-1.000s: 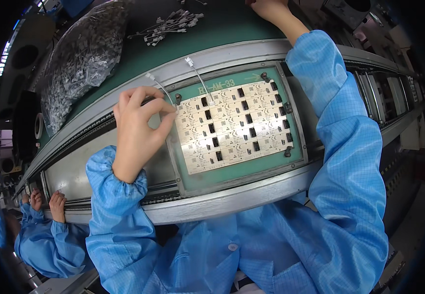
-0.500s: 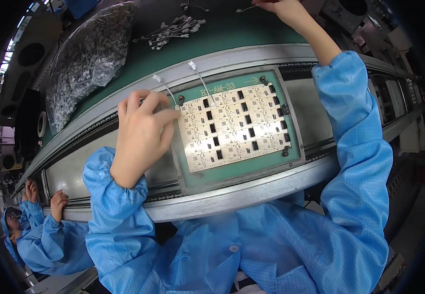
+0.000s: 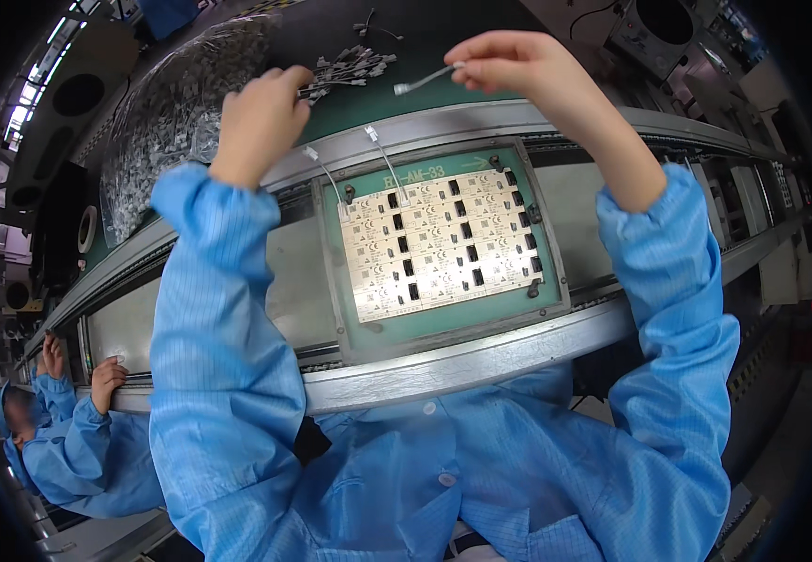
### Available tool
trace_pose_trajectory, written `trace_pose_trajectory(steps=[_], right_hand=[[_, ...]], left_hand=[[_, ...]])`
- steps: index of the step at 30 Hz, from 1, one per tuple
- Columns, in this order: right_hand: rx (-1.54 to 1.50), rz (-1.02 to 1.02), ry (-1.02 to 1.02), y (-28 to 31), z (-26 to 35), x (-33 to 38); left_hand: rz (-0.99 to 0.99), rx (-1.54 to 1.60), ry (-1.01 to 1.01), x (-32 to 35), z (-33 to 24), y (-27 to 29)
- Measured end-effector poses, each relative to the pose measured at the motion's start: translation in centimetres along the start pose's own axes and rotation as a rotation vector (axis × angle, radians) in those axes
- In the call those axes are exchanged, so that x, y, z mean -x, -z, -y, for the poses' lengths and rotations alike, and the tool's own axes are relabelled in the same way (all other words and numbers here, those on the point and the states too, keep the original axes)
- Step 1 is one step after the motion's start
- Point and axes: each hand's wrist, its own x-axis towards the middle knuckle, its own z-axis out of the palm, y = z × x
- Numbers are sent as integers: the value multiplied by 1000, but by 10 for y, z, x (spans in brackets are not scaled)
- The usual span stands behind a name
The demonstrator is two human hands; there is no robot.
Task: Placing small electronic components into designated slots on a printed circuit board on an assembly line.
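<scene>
My right hand (image 3: 518, 67) pinches a short cable (image 3: 420, 82) with a white connector, held above the far side of the line. At the near left edge of a pile of similar cables (image 3: 354, 70), my left hand (image 3: 267, 120) has its fingers curled; what they grip, if anything, is hidden. Between my forearms lies a panel of white circuit boards (image 3: 439, 244) with black parts, set in a green framed carrier (image 3: 406, 335). Two cables stick out past its far edge: one at the left corner (image 3: 327, 174) and one farther right (image 3: 385, 155), each ending on the panel.
A large clear plastic bag (image 3: 176, 122) full of white connectors stands at the far left. Metal rails (image 3: 462, 361) run along the conveyor. Another cable (image 3: 379, 28) lies beyond the pile. A co-worker in blue (image 3: 87, 459) is at the lower left.
My left hand has moved from the panel's left corner up to the cable pile. My right hand has come nearer and leftward, bringing the cable with it.
</scene>
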Motion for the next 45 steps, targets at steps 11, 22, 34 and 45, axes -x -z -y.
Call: trace_pose_trajectory(steps=[11,22,34,45], right_hand=[[590,-145,253,-29,1,92],[595,-55,266,-60,-17,87],[691,-69,114,-64,-13,85],[759,-31,221,-56,-16,83]], left_hand=[[-202,-227,-194,-5,41,-44],[-257,550,25,-10,-30,5],[-255,1306,257,22,-45,32],[-307,352,-238,117,-66,42]])
